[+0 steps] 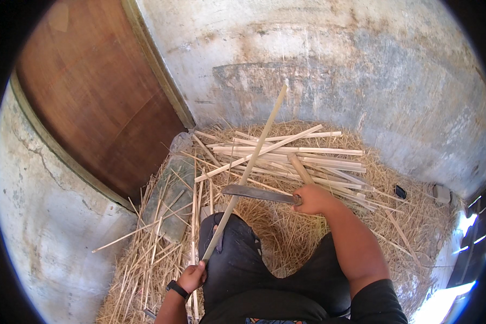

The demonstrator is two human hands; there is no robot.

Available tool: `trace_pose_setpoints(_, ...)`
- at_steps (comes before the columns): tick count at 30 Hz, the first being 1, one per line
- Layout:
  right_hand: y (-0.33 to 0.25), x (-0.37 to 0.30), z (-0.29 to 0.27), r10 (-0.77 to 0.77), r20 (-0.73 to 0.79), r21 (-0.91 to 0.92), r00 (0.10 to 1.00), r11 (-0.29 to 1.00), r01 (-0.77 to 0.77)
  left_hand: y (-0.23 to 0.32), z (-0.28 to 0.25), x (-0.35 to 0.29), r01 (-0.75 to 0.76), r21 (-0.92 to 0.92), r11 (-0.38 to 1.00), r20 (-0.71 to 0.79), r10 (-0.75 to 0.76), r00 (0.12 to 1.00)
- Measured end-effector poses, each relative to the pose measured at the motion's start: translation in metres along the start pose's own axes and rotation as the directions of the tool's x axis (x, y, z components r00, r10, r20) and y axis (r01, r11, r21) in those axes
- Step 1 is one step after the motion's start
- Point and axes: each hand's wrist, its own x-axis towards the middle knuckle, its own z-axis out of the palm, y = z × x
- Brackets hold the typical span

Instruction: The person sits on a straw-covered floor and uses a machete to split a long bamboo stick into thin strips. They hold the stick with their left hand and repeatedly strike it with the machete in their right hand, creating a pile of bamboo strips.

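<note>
My left hand (191, 276), with a dark band at its wrist, is closed round the lower end of a long bamboo strip (264, 129). The strip slants up and away past my left knee, its far end against the view of the wall. My right hand (312, 200) grips a machete (259, 193) whose dark blade points left and crosses the strip near its middle. Whether the blade touches or cuts into the strip I cannot tell. A thick pale wooden piece (300, 167) juts out beyond my right fist; its join with the machete is hidden.
Several split strips (329, 162) lie piled ahead on straw-like shavings (254, 216). Thin slivers (151, 254) litter the left side beside a grey slab (175, 216). A brown door (102, 97) and stained wall (318, 70) stand behind. A small black object (400, 191) lies right.
</note>
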Motion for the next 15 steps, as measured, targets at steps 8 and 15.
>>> trace_pose_setpoints(8,0.005,0.006,0.011,-0.022,0.009,0.023,1.0,1.0,0.022,0.004,-0.001,-0.002,0.025,-0.068,0.997,0.049,-0.022,0.999)
trace_pose_setpoints(15,0.001,0.009,0.013,0.016,0.057,0.064,0.998,0.998,-0.019,0.005,0.0,-0.001,0.041,-0.154,0.987,0.051,-0.033,0.998)
